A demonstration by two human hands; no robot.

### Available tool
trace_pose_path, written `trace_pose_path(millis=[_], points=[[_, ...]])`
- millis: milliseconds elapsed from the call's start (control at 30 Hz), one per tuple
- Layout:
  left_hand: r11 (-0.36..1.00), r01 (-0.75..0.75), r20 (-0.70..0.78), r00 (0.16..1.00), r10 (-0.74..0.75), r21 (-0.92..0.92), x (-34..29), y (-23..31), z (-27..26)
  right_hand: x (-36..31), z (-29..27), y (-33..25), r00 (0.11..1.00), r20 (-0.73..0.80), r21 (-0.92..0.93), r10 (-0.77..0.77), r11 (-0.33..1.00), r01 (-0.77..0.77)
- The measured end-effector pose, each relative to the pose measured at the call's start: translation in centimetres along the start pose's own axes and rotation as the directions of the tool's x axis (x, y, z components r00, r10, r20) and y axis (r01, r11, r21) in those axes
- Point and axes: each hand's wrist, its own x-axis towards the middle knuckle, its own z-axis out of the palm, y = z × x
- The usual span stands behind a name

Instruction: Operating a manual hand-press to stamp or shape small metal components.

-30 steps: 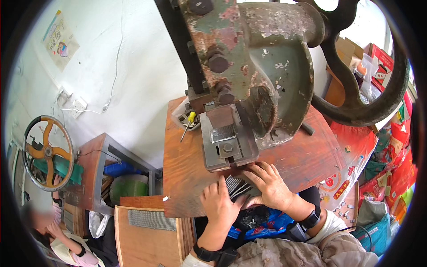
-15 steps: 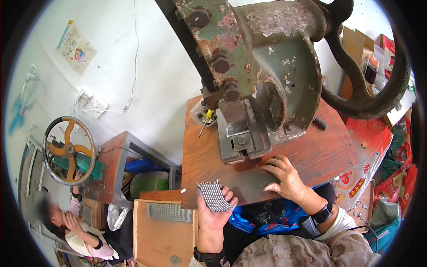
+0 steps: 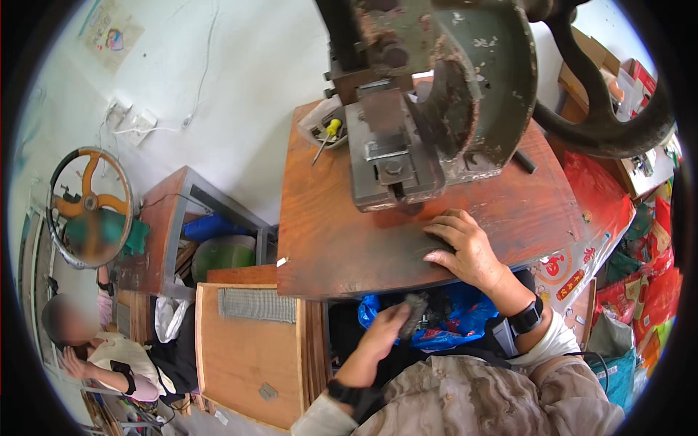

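Note:
My left hand (image 3: 384, 333) is over an open blue plastic bag (image 3: 465, 309) at my lap, below the table's front edge. Its fingers are closed on a bundle of thin metal rods (image 3: 414, 317), now seen blurred and nearly edge-on. My right hand (image 3: 465, 251) rests on the wooden tabletop near its front edge, fingers loosely apart and nothing in them. Just beyond those fingertips stands the metal die block (image 3: 396, 171) of a green hand press (image 3: 502, 87). Dark pieces lie inside the bag, too unclear to name.
A wooden tray (image 3: 247, 356) at left holds a row of grey metal rods (image 3: 258, 305) and a small loose piece. A yellow-handled screwdriver (image 3: 331, 131) leans in a plastic tub. Another person (image 3: 123, 356) sits far left near a handwheel (image 3: 91, 203). Red bags (image 3: 596, 196) lie at right.
My left hand has moved right and down from the table edge to the blue bag, turning the rod bundle over. My right hand keeps its place on the tabletop. The view has tilted downward.

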Motion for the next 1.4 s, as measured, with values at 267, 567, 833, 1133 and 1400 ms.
trace_pose_path(millis=[267, 567, 833, 1133, 1400], points=[[0.481, -0.197, -0.414, 0.303, 0.858, 0.854, -4.1, -0.8, -15.9, 0.5, 0.3, -1.0, 0.999, 0.034, -0.102, 0.012, 0.995, -0.008], [0.688, 0.441, -0.817, 0.320, 0.479, 0.576, -6.9, 1.1, -40.6, 1.1, 0.9, -1.4, 0.991, 0.076, -0.123, 0.108, 0.988, -0.098], [0.860, 0.090, -0.771, 0.497, 0.398, 0.501, -8.2, 2.1, -41.3, 1.3, 1.3, -1.6, 0.988, 0.082, -0.148, 0.128, 0.982, -0.115], [0.838, 0.110, -0.681, 0.643, 0.350, 0.535, -8.2, 3.0, -43.0, 1.2, 1.4, -1.4, 0.987, 0.087, -0.172, 0.133, 0.978, -0.116], [0.742, 0.197, -0.684, 0.586, 0.434, 0.640, -8.7, 4.3, -40.5, 1.2, 1.4, -1.7, 0.985, 0.064, -0.156, 0.161, 0.976, -0.150]])
